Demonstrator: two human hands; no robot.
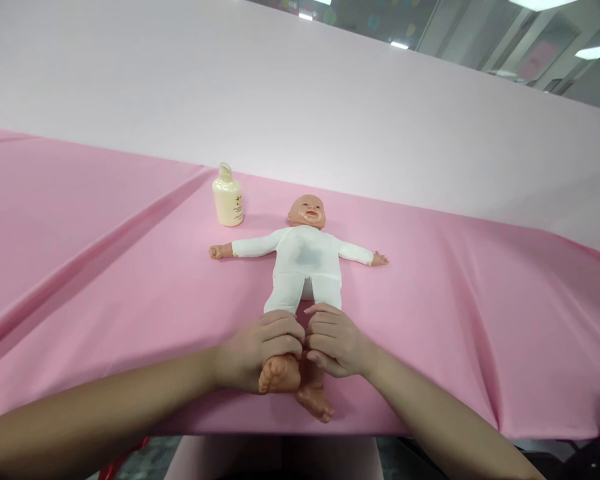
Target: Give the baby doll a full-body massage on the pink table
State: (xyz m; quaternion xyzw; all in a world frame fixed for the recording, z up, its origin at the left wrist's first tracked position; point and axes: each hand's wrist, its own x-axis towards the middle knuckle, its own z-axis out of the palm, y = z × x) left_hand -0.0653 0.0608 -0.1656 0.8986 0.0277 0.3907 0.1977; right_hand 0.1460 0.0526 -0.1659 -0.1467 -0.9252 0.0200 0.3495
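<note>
A baby doll (307,250) lies on its back on the pink-covered table, arms spread wide and head away from me. White cloth covers its body, arms and upper legs, with a grey patch on the chest. My left hand (267,343) is wrapped round the doll's lower leg on the left, just above the bare foot (280,373). Round the other lower leg closes my right hand (337,340), and that foot (316,400) points down towards the table edge. Both shins are partly hidden under my fingers.
A cream pump bottle (229,200) stands upright beyond the doll's hand on the left. The pink cloth (130,293) has raised folds on both sides. Behind the table rises a white wall (280,100) with glass above it. The table's front edge lies close to my lap.
</note>
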